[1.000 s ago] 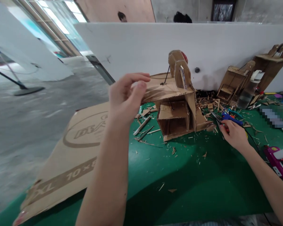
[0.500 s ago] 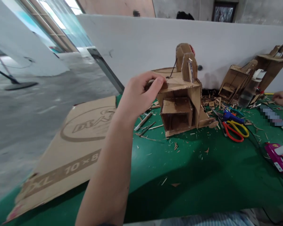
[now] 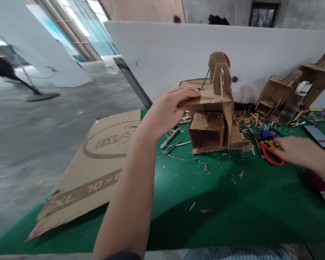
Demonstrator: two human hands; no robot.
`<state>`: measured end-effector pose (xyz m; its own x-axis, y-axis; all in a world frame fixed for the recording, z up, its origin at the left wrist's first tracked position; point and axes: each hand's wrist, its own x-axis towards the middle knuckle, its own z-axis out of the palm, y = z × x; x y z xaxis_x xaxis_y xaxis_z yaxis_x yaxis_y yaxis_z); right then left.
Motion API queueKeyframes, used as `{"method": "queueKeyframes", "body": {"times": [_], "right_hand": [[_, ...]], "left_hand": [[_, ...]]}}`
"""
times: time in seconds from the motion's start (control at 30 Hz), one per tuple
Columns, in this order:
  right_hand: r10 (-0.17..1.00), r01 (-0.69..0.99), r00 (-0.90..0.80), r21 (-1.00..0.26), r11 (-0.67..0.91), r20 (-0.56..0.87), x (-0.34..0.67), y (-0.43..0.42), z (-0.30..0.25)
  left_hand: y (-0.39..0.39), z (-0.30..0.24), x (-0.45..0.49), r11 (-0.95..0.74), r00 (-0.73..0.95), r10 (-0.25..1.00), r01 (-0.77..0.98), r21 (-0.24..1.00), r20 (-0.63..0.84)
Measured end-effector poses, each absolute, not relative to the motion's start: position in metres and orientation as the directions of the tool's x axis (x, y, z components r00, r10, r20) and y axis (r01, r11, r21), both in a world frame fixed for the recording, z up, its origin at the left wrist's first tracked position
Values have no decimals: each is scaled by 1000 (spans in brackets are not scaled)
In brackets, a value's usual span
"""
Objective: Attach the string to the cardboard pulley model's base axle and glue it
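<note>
A cardboard model (image 3: 227, 108) stands on the green table, with an open-fronted box (image 3: 207, 124) hanging inside on a black cord and upright cardboard pieces (image 3: 221, 77) on its top. My left hand (image 3: 176, 104) is closed on the left edge of the top board, fingers lying over it and thumb lower down. At the right, my right hand (image 3: 292, 150) is over the handles of the red and yellow scissors (image 3: 272, 157). Motion smears its fingers, so whether it grips them is unclear. A blue-handled tool (image 3: 267, 134) lies just behind the scissors.
A flat cardboard sheet (image 3: 78, 187) lies at the left, overhanging the table (image 3: 219, 231). Cardboard scraps (image 3: 247, 117) litter the back. Other cardboard models (image 3: 273, 92), a clear bottle (image 3: 292, 104), a phone (image 3: 319, 136) and a magenta device (image 3: 322, 189) are at right. A white panel (image 3: 162, 54) borders the back.
My right hand has come from the far right, near the phone, to the scissors. My left hand stays at the top board, its fingers now straighter and its thumb lower. The view has shifted slightly.
</note>
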<state>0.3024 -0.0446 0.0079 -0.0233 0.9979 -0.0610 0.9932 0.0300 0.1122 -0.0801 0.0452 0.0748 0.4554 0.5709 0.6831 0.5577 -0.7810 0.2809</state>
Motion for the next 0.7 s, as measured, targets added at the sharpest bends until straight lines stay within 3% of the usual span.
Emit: {"method": "queueKeyframes", "body": {"times": [0.07,0.13,0.2,0.33,0.47,0.57,0.63,0.7], "right_hand": [[986,987,-107,107,121,-126,268,-65,-10],[984,981,-147,113,159,-103,246,-76,-29],[987,983,-157,95,159,-28,234,-80,-43],[978,985,-144,-73,156,150,227,-77,-61],[948,969,-93,-190,156,303,235,-69,-80],[952,918,-65,-357,175,300,246,-63,-92],[956,873,-80,-443,204,282,253,-60,-95],[953,846,-89,-483,226,291,260,-58,-91]], "left_hand": [[54,69,-83,-792,405,559,518,323,724],[62,62,-84,-777,332,559,531,339,760],[69,56,-85,-730,216,567,579,363,795],[75,48,-84,-672,51,573,601,433,818],[64,54,-83,-680,95,466,674,287,880],[57,60,-83,-736,197,352,663,140,915],[62,55,-85,-798,212,299,591,122,930],[74,43,-87,-840,170,312,510,188,935]]}}
